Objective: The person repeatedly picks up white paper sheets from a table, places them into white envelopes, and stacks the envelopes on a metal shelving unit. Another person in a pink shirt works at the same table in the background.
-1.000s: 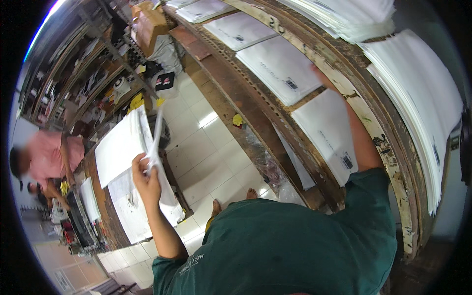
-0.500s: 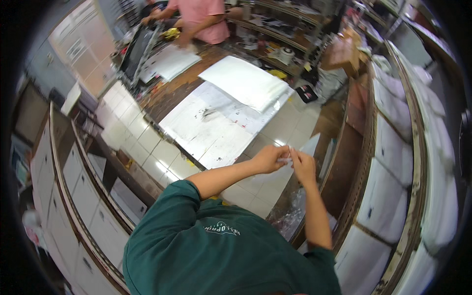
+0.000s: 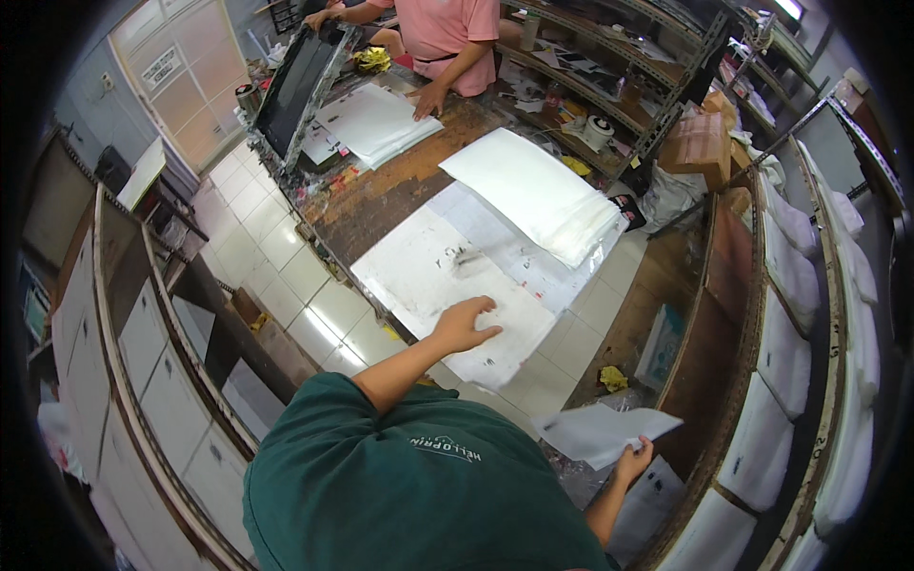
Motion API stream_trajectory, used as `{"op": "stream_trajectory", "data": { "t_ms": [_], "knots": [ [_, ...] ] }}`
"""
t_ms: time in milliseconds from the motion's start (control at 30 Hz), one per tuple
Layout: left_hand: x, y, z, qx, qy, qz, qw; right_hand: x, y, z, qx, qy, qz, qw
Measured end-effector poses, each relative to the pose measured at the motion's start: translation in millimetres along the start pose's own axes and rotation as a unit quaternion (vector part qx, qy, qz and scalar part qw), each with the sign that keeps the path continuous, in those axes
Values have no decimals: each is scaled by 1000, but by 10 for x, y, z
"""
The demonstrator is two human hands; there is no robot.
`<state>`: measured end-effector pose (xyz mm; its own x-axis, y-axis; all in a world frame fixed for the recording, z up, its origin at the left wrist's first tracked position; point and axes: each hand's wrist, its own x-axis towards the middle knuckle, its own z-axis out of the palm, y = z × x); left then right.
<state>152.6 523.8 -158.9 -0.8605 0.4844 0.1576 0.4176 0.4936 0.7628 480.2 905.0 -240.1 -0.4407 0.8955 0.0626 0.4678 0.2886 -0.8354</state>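
Observation:
My right hand pinches the edge of a white sheet, which hangs out over the shelf to my right. My left hand reaches over the near end of a smudged white board on the work table, its fingers apart and nothing in them. Whether it touches the board I cannot tell. A thick stack of white sheets lies on the far right part of that board. Dark ink marks show on the board's middle.
Across the table a person in a pink shirt rests one hand on another paper stack and holds up a dark-framed screen. Racks of white sheets line my right, more racks my left. A cardboard box stands far right.
My two hands were together at the white sheet. Now they are apart: the left has moved over the board, the right has drawn the sheet back toward me. The view has shifted.

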Motion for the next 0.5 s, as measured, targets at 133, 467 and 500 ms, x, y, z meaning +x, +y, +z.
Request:
{"op": "stream_trajectory", "data": {
  "t_ms": [133,467,500],
  "knots": [
    [228,-984,-522,101,108,-5,989,-319,-114,384,64,130,18,989],
    [1174,-2613,-1575,-727,199,-291,589,-878,-614,653,115,161,105,975],
    [1281,-2625,-1650,-745,214,-279,566,-998,-838,615,91,155,120,976]
  ]
}}
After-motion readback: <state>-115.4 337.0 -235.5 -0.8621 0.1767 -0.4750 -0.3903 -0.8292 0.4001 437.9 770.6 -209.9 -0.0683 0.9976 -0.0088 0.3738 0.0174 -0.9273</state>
